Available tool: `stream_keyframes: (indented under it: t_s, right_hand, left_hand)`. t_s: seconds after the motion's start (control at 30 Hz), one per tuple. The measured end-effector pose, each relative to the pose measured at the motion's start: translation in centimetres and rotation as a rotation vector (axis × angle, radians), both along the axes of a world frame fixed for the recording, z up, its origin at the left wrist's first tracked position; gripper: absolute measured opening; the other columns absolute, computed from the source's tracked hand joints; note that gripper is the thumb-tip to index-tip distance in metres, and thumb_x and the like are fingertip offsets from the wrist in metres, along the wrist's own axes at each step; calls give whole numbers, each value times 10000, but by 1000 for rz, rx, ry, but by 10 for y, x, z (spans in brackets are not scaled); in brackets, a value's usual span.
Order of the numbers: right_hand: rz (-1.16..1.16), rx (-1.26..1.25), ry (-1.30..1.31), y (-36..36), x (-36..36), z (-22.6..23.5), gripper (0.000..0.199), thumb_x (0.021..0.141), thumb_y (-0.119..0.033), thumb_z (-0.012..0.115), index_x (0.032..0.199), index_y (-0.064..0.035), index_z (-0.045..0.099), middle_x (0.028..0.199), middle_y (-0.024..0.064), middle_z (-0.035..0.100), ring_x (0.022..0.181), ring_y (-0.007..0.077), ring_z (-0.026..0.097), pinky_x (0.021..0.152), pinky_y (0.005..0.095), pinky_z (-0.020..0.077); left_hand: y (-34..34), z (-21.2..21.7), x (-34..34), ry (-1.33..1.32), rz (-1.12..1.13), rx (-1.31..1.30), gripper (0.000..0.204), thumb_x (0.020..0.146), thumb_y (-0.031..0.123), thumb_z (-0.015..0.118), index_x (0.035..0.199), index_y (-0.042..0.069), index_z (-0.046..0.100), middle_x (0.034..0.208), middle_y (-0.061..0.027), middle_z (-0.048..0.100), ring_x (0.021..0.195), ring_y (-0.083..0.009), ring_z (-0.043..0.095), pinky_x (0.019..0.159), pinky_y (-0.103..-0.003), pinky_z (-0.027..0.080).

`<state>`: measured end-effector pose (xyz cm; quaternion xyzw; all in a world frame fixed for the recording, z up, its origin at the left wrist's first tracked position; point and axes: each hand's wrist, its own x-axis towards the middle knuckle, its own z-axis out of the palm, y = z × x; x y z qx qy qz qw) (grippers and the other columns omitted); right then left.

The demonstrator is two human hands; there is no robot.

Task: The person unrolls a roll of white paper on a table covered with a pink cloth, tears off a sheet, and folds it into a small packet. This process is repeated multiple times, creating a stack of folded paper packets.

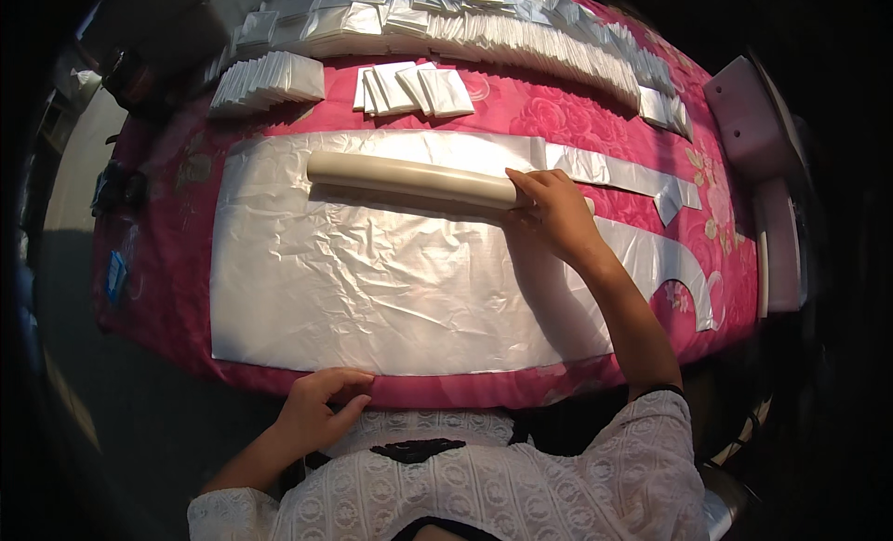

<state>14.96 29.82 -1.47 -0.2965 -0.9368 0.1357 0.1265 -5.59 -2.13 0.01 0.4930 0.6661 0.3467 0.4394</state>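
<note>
A white plastic apron [409,299] lies spread on the table, its sheet creased, with the neck and strap part toward the right. Over its far half is a smooth cream tube [409,176], slanting slightly down to the right. My right hand [551,208] grips this tube near its right end, and a shadow falls on the plastic below. At the near table edge, my left hand [326,406] holds nothing. Its thumb stands apart from its bent fingers, whose tips are by the apron's near edge.
Long rows of folded white packets [530,46] line the far side. Smaller piles [270,83] and a fanned group [414,90] lie nearer on the pink floral cloth [586,113]. A small blue packet [114,276] is at left; a pale box [749,113] stands right.
</note>
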Motion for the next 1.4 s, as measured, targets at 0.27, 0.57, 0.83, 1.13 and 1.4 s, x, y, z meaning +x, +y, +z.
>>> stream_keyframes:
  t_s: [0.27, 0.57, 0.83, 1.13, 1.4]
  right_hand:
    - [-13, -309, 142, -135, 53, 9, 444, 826, -245, 597, 1156, 43, 525, 1139, 209, 526, 1075, 331, 482, 913, 384, 403]
    - [-316, 69, 43, -40, 177, -35, 425, 862, -173, 485, 1247, 6, 470, 1342, 177, 411, 1267, 311, 348, 1049, 383, 274]
    - [-943, 309, 67, 9, 336, -51, 246, 856, -145, 525, 1050, -27, 619, 1108, 158, 594, 1086, 278, 540, 933, 336, 415]
    - [-645, 197, 461, -63, 199, 13, 150, 705, -49, 683, 799, -47, 566, 735, 59, 612, 644, 197, 587, 578, 308, 465]
    - [199, -194, 535, -185, 64, 33, 223, 717, -194, 704, 827, -58, 565, 855, 82, 611, 786, 247, 618, 641, 324, 496]
  left_hand:
    - [80, -17, 45, 417, -250, 344, 742, 717, 228, 702, 1322, 13, 330, 1388, -268, 243, 1254, -407, 309, 1022, -443, 286]
    - [128, -25, 95, 660, -400, 392, 900, 685, 429, 701, 1353, -8, 286, 1429, -301, 87, 1310, -462, 134, 1047, -479, 251]
    - [137, -17, 123, 606, -476, 432, 764, 657, 312, 719, 1278, -3, 406, 1426, -286, 136, 1313, -453, 135, 1015, -481, 301]
    - [134, -26, 122, 428, -408, 655, 758, 676, 279, 709, 1296, 3, 373, 1406, -265, 225, 1290, -436, 214, 1050, -489, 217]
    - [123, 4, 65, -652, -163, -388, 241, 882, 153, 559, 1035, -32, 555, 916, -122, 632, 829, -157, 620, 754, -258, 501]
